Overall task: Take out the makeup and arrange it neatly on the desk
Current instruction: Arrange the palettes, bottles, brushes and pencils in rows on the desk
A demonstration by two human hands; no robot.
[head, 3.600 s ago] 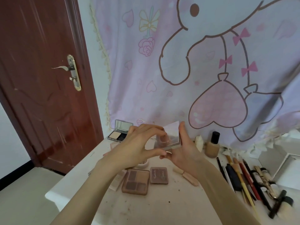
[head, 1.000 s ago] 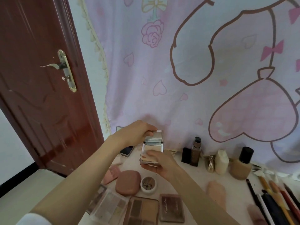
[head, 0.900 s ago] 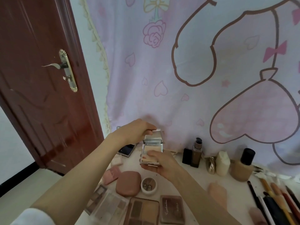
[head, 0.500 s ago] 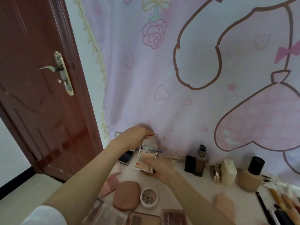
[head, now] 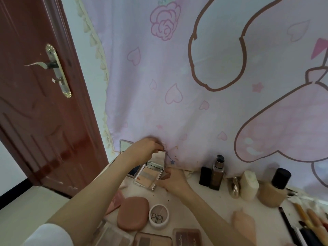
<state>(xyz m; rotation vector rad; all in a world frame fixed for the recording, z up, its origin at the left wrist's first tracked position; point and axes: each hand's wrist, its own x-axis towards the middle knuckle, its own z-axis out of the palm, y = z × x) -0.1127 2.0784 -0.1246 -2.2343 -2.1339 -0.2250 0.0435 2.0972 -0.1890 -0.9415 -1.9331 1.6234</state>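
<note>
Both hands have lowered the open compact (head: 150,175) onto the desk (head: 204,201) just left of the dark bottle (head: 217,172): left hand (head: 144,148) pinching its lid, right hand (head: 173,181) gripping its base; placement nearly done

Readable lettering
"PIPL" is printed on the lid of the round white compact (head: 159,216), lower centre of the frame.

Open square mirrored powder compact (head: 150,177), lid upright, base flat at the desk's (head: 209,197) back edge.
</note>
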